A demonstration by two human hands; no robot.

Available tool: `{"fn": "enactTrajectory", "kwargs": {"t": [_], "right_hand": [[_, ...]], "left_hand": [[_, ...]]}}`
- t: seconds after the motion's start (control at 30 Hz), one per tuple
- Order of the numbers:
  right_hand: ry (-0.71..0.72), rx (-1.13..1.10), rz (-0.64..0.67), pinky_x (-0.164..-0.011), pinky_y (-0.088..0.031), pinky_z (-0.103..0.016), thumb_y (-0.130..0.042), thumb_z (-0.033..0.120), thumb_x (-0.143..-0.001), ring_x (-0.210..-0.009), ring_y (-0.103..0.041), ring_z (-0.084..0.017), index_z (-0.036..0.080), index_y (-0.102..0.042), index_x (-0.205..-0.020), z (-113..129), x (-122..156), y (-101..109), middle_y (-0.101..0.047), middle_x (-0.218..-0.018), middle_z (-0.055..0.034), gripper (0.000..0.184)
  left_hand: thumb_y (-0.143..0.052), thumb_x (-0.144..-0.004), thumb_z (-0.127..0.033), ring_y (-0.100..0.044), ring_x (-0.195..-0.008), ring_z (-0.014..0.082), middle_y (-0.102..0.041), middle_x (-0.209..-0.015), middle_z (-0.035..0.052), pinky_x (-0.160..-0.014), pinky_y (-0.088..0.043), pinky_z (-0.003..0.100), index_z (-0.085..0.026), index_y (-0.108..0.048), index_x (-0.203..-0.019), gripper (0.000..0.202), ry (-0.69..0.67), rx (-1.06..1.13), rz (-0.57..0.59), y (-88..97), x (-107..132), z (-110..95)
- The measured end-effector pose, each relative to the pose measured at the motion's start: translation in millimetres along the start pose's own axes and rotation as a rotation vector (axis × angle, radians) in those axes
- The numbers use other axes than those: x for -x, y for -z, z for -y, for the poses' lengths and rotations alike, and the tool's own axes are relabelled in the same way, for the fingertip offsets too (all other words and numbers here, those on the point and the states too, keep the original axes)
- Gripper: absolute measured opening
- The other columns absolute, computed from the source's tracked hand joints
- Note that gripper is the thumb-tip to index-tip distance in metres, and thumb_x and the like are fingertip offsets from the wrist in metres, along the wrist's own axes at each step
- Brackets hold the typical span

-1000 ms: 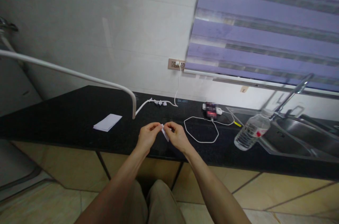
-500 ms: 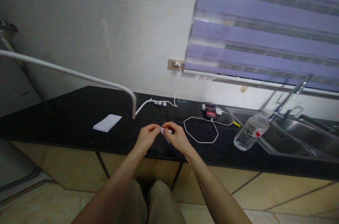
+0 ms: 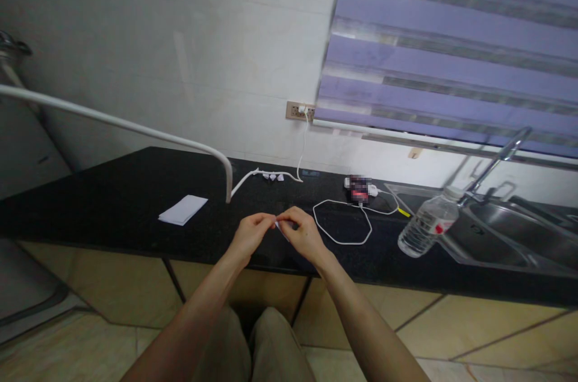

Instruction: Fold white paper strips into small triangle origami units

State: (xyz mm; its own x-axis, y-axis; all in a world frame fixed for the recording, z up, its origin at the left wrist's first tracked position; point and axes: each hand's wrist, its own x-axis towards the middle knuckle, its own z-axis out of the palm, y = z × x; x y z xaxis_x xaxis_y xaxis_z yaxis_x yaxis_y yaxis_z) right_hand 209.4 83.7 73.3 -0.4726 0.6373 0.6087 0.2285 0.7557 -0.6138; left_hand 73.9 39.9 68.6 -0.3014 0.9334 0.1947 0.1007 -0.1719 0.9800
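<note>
A small folded piece of white paper (image 3: 282,229) is pinched between my two hands above the front of the black counter (image 3: 130,213). My left hand (image 3: 251,234) closes its thumb and fingertips on the paper's tip. From the other side, my right hand (image 3: 301,231) grips it, hiding most of the paper behind its fingers. To the left lies a stack of white paper sheets (image 3: 183,210). Several small folded paper pieces (image 3: 273,177) sit in a row by the wall, beside a white cable.
A white bent pipe (image 3: 180,142) crosses from the left. On the right are a looped charging cable (image 3: 342,243), a blurred device (image 3: 360,189), a large water bottle (image 3: 428,222) and a steel sink (image 3: 497,231) with a faucet. A wall socket (image 3: 300,110) holds a plug.
My right hand's fingers have shifted slightly over the paper toward my left fingertips, so less of the white paper shows. Everything on the counter stays where it was.
</note>
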Motion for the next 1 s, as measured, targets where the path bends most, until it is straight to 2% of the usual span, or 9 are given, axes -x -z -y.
{"fn": "enactTrajectory", "kwargs": {"t": [0.1,0.23,0.4,0.57,0.83,1.0], "right_hand": [[-0.022,-0.032,-0.002,-0.068,-0.041,-0.024,-0.048,0.018,-0.076,-0.073,-0.053,-0.012,0.018,-0.063,-0.08,0.7,-0.1,0.6,-0.058,-0.076,-0.0021,0.015],[-0.141,-0.12,0.006,-0.063,-0.041,-0.023,-0.046,0.022,-0.076,-0.069,-0.053,-0.012,0.017,-0.062,-0.083,-1.2,-1.5,0.8,-0.06,-0.077,-0.002,0.018],[-0.202,-0.115,0.028,-0.057,-0.039,-0.021,-0.044,0.028,-0.077,-0.062,-0.05,-0.011,0.015,-0.061,-0.073,-3.8,-3.6,-0.5,-0.058,-0.069,-0.0005,0.021],[-0.173,-0.072,0.034,-0.055,-0.038,-0.021,-0.045,0.029,-0.076,-0.06,-0.049,-0.01,0.015,-0.059,-0.073,-4.0,-3.0,-1.0,-0.056,-0.067,-0.0001,0.019],[0.007,0.083,0.0,-0.066,-0.038,-0.025,-0.044,0.018,-0.077,-0.071,-0.047,-0.014,0.018,-0.055,-0.071,1.2,-2.5,3.7,-0.053,-0.072,-0.0022,0.012],[-0.002,0.055,0.007,-0.066,-0.038,-0.025,-0.043,0.019,-0.078,-0.07,-0.047,-0.014,0.017,-0.055,-0.072,-0.1,-0.9,1.9,-0.053,-0.072,-0.0021,0.013]], "left_hand": [[-0.054,-0.064,-0.031,-0.054,-0.068,0.0142,-0.062,-0.067,0.0017,-0.067,-0.039,0.024,-0.014,-0.063,-0.064,0.019,-0.007,-0.038,-0.003,-0.1,-0.5,0.1],[-0.054,-0.065,-0.033,-0.056,-0.07,0.0155,-0.063,-0.071,0.0025,-0.068,-0.04,0.025,-0.015,-0.063,-0.07,0.021,-0.053,-0.099,-0.011,0.1,-1.7,2.2],[-0.053,-0.066,-0.034,-0.056,-0.074,0.0165,-0.064,-0.075,0.0027,-0.072,-0.041,0.026,-0.017,-0.064,-0.072,0.021,-0.12,-0.168,-0.016,0.0,-1.3,2.0],[-0.053,-0.066,-0.034,-0.057,-0.075,0.0165,-0.065,-0.076,0.0022,-0.074,-0.041,0.026,-0.018,-0.064,-0.072,0.021,-0.141,-0.191,-0.042,-0.1,0.4,0.5],[-0.055,-0.065,-0.036,-0.056,-0.071,0.0157,-0.063,-0.072,0.0027,-0.069,-0.041,0.025,-0.016,-0.062,-0.07,0.022,-0.091,-0.125,0.007,-3.2,-1.9,3.1],[-0.05,-0.068,-0.034,-0.054,-0.069,0.0147,-0.06,-0.07,0.001,-0.068,-0.041,0.025,-0.017,-0.06,-0.07,0.02,-0.143,-0.203,0.023,-3.3,-1.5,0.3]]}}
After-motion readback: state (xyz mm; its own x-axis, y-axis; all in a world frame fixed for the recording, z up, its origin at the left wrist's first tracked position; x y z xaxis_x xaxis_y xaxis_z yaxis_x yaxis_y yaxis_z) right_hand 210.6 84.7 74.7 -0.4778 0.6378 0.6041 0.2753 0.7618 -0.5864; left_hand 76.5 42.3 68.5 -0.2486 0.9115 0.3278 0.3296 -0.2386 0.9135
